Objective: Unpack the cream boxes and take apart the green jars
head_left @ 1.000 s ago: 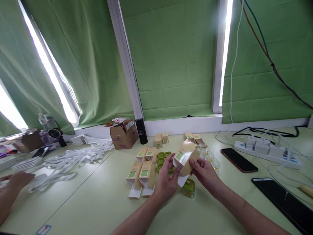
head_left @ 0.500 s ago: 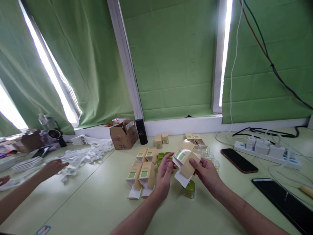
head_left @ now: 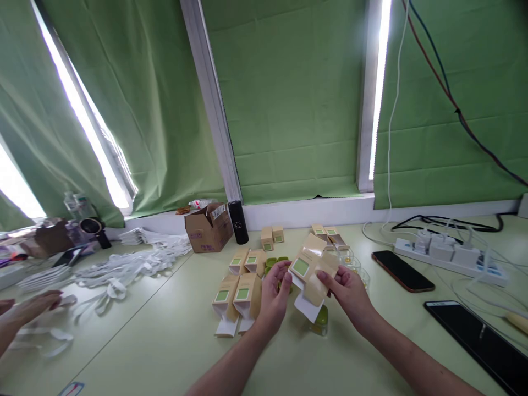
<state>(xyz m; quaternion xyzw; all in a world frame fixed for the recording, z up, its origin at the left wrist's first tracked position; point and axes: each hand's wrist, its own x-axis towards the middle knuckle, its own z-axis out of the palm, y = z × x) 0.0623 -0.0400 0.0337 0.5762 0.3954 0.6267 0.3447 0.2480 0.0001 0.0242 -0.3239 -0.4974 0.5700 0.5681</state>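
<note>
My right hand (head_left: 350, 291) pinches a small beige folding carton (head_left: 314, 275) between thumb and fingers. The carton is tilted, with a green square on its front and white inner flaps hanging open at its lower end. At the carton's left edge is my left hand (head_left: 274, 294), thumb and fingers apart, fingertips close to the edge; whether they touch it is unclear. Below the carton a small clear jar with a green lid (head_left: 320, 319) stands on the table, partly covered. Left of my left hand lie several similar cartons (head_left: 237, 294) with open flaps. Green-lidded jars (head_left: 272, 263) show behind it.
Clear round containers (head_left: 358, 269), a phone (head_left: 403, 270), a tablet (head_left: 474, 341) and a power strip (head_left: 449, 258) lie to the right. A brown cardboard box (head_left: 209, 228) and black cylinder (head_left: 238, 221) stand behind. Another person's hand (head_left: 35, 309) is among white straps (head_left: 144, 261) at left.
The carton in my right hand has shifted slightly down and left; my left hand has barely moved. The other person's hand has drawn back left, pulling white straps along the table.
</note>
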